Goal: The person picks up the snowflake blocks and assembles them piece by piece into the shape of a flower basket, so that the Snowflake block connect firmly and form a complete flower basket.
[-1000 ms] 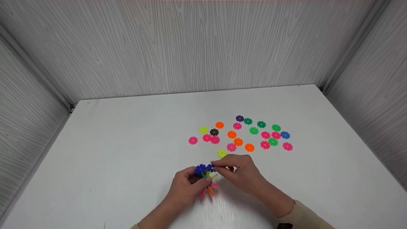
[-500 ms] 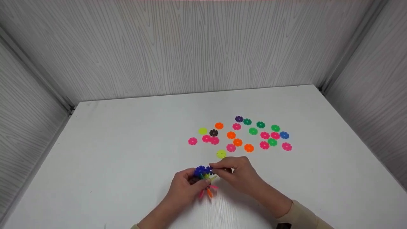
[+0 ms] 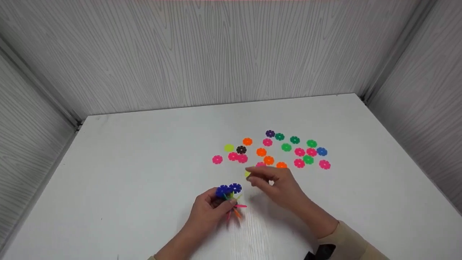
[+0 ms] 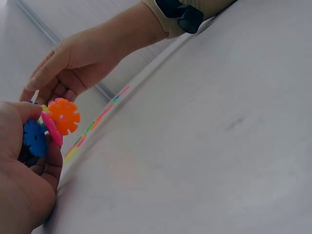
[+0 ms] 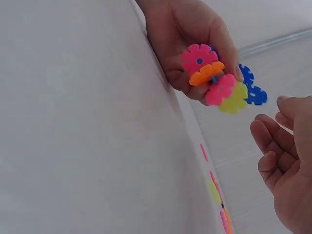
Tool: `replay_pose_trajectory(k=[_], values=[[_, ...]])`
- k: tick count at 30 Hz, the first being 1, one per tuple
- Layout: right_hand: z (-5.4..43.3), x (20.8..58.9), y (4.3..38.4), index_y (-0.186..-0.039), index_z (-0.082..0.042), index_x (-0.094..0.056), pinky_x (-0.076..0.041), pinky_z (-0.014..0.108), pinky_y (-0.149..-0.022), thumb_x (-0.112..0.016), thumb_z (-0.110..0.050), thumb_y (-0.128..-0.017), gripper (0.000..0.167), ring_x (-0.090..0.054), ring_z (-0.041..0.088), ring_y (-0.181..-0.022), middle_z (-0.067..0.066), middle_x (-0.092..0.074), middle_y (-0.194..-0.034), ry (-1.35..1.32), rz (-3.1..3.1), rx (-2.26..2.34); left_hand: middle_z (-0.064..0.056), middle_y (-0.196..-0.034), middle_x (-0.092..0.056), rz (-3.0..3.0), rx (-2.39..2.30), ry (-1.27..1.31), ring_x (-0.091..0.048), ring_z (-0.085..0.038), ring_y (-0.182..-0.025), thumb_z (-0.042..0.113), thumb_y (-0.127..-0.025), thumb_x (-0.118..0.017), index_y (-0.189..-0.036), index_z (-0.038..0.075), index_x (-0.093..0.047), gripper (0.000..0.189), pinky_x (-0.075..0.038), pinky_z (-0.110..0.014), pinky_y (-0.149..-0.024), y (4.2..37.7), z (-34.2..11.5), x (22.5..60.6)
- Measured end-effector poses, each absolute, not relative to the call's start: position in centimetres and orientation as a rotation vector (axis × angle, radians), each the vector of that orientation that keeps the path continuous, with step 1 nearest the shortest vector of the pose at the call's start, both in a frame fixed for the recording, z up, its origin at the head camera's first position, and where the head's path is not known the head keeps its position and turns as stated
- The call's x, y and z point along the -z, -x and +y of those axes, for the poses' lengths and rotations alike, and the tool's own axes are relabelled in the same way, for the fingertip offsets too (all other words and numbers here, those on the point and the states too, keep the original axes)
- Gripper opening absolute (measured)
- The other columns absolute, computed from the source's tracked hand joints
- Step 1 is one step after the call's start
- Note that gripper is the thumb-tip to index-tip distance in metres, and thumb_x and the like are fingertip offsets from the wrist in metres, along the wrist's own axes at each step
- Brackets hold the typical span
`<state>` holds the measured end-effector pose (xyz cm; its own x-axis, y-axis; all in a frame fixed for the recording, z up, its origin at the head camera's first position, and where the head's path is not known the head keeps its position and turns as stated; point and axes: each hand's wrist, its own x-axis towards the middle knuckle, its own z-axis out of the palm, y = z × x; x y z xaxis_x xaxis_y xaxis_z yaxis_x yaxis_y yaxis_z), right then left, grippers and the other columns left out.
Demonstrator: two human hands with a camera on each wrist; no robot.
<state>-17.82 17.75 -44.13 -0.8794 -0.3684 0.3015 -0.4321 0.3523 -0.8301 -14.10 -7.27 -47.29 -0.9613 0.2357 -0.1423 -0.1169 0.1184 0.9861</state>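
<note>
My left hand [image 3: 209,208] grips a cluster of notched plastic snowflake discs fitted into one another. In the right wrist view the cluster shows pink discs [image 5: 222,89], an orange disc [image 5: 207,73] and a yellow disc [image 5: 234,99]. Two dark blue discs [image 3: 235,188] stick out at its far side, joined to each other. Part of the cluster is hidden behind my left thumb and palm. To the right of it hovers my right hand [image 3: 279,186], thumb and fingertips apart with nothing between them. A loose yellow disc [image 3: 247,173] lies on the table, partly hidden behind the right fingertips.
Many loose discs lie spread over the white table [image 3: 144,162] beyond my hands, among them a black disc [image 3: 241,149], a light blue disc [image 3: 322,151] and a left-hand pink disc [image 3: 217,159]. Grey wood-grain panels [image 3: 216,54] enclose the back and sides.
My right hand has let go of the blue disc at the cluster's far side and moved up, a little away from it. The left hand keeps its grip, nearly still.
</note>
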Motion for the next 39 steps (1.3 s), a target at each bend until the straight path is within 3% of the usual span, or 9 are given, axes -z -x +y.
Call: replay_pose_trajectory(k=[6, 14, 24, 31, 39], values=[[21.9, 44.5, 21.0, -0.134, -0.019, -0.075, -0.058, 0.026, -0.08, -0.079, -0.022, -0.099, 0.035, -0.069, 0.018, -0.102, -0.007, -0.077, -0.114, -0.374, -2.63, -1.459, -0.009, -0.126, -0.07, 2.123, -1.962, -0.004, -0.065, -0.024, -0.114, 0.029, -0.093, -0.084, -0.133, 0.007, -0.066, 0.049, -0.058, -0.034, -0.1, 14.2, -7.3, 47.2], [25.5, 45.8, 22.6, -0.133, -0.022, -0.075, -0.062, 0.033, -0.084, -0.083, -0.021, -0.094, 0.04, -0.062, 0.027, -0.112, 0.001, -0.07, -0.119, -0.113, -2.912, -1.408, -0.007, -0.128, -0.069, 2.162, -1.952, 0.036, -0.063, -0.025, -0.119, 0.034, -0.091, -0.086, -0.135, 0.011, -0.064, 0.054, -0.056, -0.037, -0.104, 14.3, -7.6, 47.1], [25.6, 46.4, 22.6, -0.137, -0.021, -0.071, -0.061, 0.042, -0.094, -0.085, -0.021, -0.092, 0.047, -0.061, 0.028, -0.118, 0.005, -0.067, -0.124, -0.13, -2.983, -1.232, -0.007, -0.134, -0.066, 2.141, -1.94, 0.101, -0.058, -0.026, -0.126, 0.041, -0.087, -0.089, -0.139, 0.014, -0.062, 0.064, -0.054, -0.038, -0.107, 14.4, -7.4, 47.3], [25.3, 46.3, 22.5, -0.136, -0.019, -0.071, -0.062, 0.039, -0.09, -0.086, -0.017, -0.09, 0.048, -0.06, 0.027, -0.113, 0.005, -0.064, -0.118, -0.134, -2.973, -1.259, -0.007, -0.137, -0.063, 2.161, -1.917, 0.117, -0.054, -0.029, -0.13, 0.041, -0.088, -0.088, -0.139, 0.015, -0.061, 0.064, -0.054, -0.041, -0.107, 14.3, -7.3, 47.0], [24.6, 45.9, 22.0, -0.113, -0.022, -0.078, -0.061, 0.034, -0.084, -0.084, -0.017, -0.092, 0.023, -0.062, 0.023, -0.104, -0.001, -0.068, -0.109, -0.244, -2.889, -1.316, -0.005, -0.138, -0.064, 2.14, -1.891, 0.101, -0.057, -0.027, -0.128, 0.041, -0.089, -0.087, -0.144, 0.019, -0.062, 0.064, -0.057, -0.038, -0.103, 14.1, -7.2, 46.6]])
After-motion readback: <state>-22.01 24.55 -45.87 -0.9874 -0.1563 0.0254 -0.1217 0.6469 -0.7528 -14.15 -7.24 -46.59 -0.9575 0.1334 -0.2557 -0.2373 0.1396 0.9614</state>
